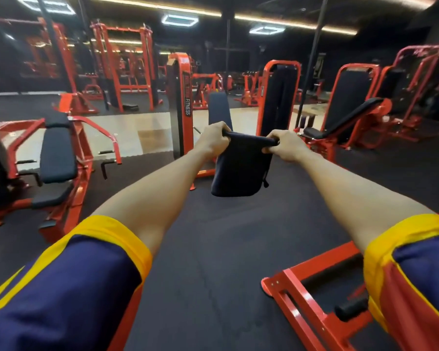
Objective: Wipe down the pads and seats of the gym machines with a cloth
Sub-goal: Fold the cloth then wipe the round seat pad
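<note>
A dark navy cloth (241, 171) hangs in the air in front of me, folded and stretched between both hands. My left hand (213, 140) grips its top left corner and my right hand (285, 145) pinches its top right corner. Both arms are held straight out over the black rubber floor. Behind the cloth stands an orange machine with a dark upright back pad (219, 107). To the left is a chest press machine with a black back pad (57, 153) and a black seat (52, 196).
Another orange machine with a black reclined pad (350, 115) stands at the right. An orange frame base (312, 307) lies on the floor at the lower right, near my right sleeve. Several more orange racks fill the dim background. Black rubber floor (213, 262) stretches ahead.
</note>
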